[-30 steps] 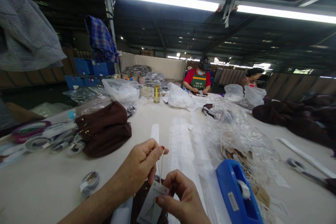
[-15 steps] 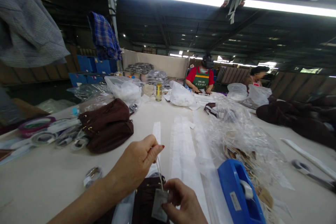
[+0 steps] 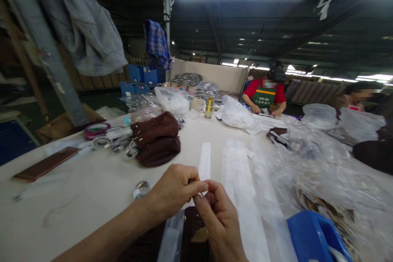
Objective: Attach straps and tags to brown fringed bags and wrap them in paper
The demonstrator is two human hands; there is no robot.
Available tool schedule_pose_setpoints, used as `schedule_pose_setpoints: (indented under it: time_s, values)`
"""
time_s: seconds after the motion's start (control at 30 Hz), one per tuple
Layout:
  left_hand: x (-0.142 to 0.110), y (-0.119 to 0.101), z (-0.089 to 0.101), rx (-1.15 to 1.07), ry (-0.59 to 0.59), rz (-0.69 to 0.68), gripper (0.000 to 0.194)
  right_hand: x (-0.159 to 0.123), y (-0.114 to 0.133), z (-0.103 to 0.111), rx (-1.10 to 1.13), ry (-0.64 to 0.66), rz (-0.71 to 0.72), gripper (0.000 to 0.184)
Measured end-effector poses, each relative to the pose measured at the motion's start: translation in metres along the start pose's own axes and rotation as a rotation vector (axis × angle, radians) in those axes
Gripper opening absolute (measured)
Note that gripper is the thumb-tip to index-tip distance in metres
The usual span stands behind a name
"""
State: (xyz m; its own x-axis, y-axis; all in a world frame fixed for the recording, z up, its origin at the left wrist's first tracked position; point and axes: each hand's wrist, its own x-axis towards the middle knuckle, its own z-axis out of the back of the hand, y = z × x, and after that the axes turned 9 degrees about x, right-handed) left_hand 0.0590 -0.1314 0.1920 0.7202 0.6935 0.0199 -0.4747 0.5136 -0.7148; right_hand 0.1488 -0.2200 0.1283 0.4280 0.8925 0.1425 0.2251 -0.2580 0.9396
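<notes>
A thin cord [image 3: 202, 194] is being pinched between the fingertips of the left hand [image 3: 174, 191] and the right hand [image 3: 221, 219], which are being held together; most of it is being hidden by the fingers. Just below, a brown bag [image 3: 190, 220] is being partly covered by the right hand, a tan piece [image 3: 199, 236] showing against it. A tape roll [image 3: 142, 187] is lying near the left hand, and a blue dispenser [image 3: 307, 233] is being cut off at the lower right.
</notes>
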Motion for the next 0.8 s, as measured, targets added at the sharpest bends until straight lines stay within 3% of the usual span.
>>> schedule_pose_setpoints:
  time_s: [0.07, 0.17, 0.3, 0.4, 0.63, 0.8]
  values:
    - [-0.002, 0.015, 0.003, -0.048, 0.0, 0.044, 0.03, 0.003, -0.007, -0.005, -0.12, -0.023, 0.02, 0.028]
    - [-0.004, 0.037, 0.009, -0.109, -0.035, 0.083, 0.036, 0.013, -0.018, -0.012, -0.242, 0.043, 0.032, 0.024]
    - [-0.007, 0.066, 0.017, -0.254, -0.047, 0.132, 0.037, 0.029, -0.036, -0.023, -0.242, 0.179, 0.024, 0.022]
    - [-0.01, 0.087, 0.019, -0.345, -0.035, 0.192, 0.036, 0.039, -0.053, -0.031, -0.249, 0.2, -0.028, 0.024]
    - [-0.018, 0.133, 0.012, -0.514, -0.043, 0.361, 0.038, 0.057, -0.086, -0.046, -0.321, 0.292, -0.127, 0.028]
    - [-0.02, 0.158, 0.003, -0.552, -0.092, 0.368, 0.031, 0.063, -0.102, -0.055, -0.35, 0.282, -0.201, 0.028]
